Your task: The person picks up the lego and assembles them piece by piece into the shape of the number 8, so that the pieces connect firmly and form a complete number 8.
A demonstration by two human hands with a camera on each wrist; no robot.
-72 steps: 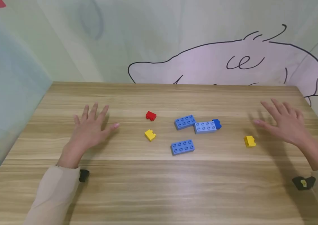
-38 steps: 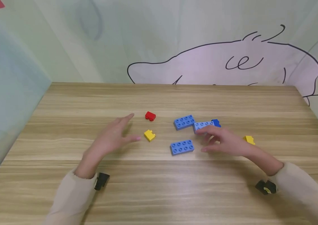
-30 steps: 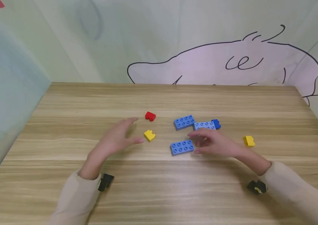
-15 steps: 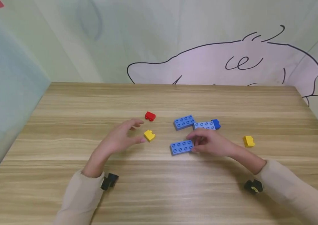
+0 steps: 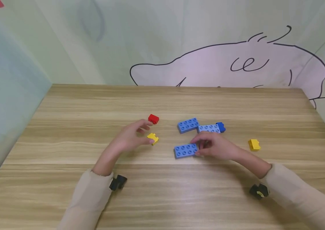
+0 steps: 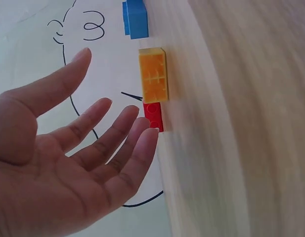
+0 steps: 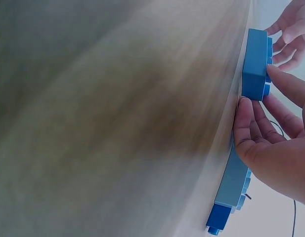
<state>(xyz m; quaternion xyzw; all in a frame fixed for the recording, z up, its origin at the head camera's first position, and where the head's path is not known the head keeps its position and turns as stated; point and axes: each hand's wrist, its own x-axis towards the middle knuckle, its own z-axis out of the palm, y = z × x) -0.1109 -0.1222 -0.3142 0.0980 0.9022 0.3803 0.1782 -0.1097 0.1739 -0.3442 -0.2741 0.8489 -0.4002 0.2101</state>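
Observation:
My right hand [image 5: 220, 146] has thumb and fingers around the right end of the front blue eight-stud building brick [image 5: 183, 151], which lies studs up. The right wrist view shows the thumb at the studs of this blue brick [image 7: 254, 64] and the other fingers at its end and far side. Over a small yellow brick [image 5: 154, 137] lying on its side, my left hand [image 5: 130, 137] hovers with fingers spread and loosely bent. Its thumb overlaps the yellow brick in the head view; its fingertips come close to a small red brick [image 5: 153, 118]. In the left wrist view its palm holds nothing.
Behind the right hand lie another blue brick [image 5: 188, 125], a lighter blue brick [image 5: 208, 128] partly covered by that hand, and a small dark blue brick [image 5: 221, 126]. A second yellow brick [image 5: 254, 144] lies near the right forearm. The wooden table [image 5: 162, 195] meets a wall with a line drawing.
Both hands have come inward from the table's sides. The right hand has reached the front blue brick and closed around its end; the left has moved right to the yellow brick. The bricks stay in place.

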